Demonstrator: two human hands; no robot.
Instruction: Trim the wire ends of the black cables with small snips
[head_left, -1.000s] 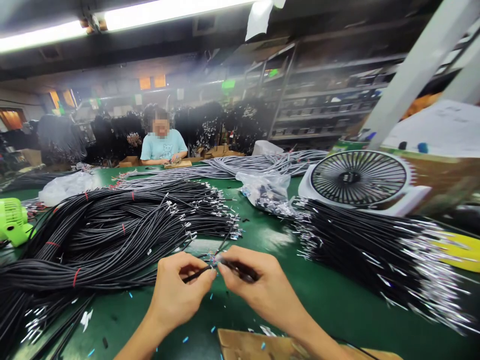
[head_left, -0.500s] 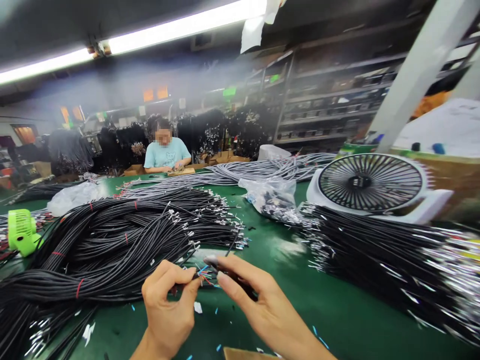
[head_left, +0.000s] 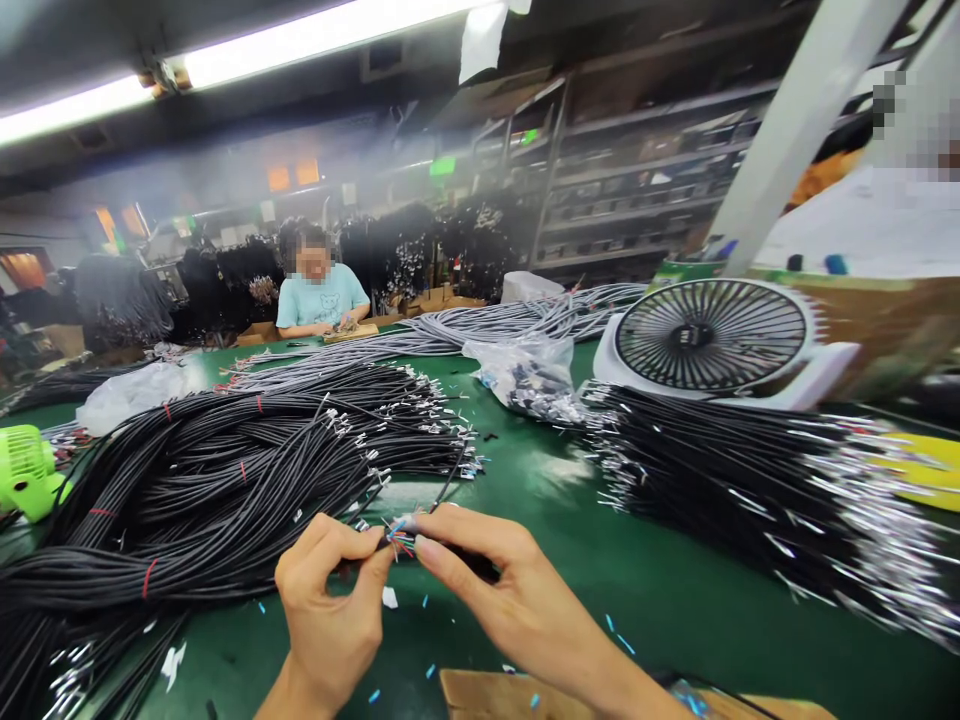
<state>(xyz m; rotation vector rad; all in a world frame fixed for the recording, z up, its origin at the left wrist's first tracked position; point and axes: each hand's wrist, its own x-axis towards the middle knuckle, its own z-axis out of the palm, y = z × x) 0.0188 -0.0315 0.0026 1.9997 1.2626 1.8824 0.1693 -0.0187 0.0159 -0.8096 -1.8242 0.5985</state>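
Cable (head_left: 450,553) crosswise, wires leftward

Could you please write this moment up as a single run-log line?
left hand: pinches black cable end | right hand: fingers coloured wires | black cable pile: left on green table | white fan: behind

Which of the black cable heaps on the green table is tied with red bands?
The left heap of black cables, just beyond the left hand, shows red bands. The right heap of black cables, by the white fan, shows none.
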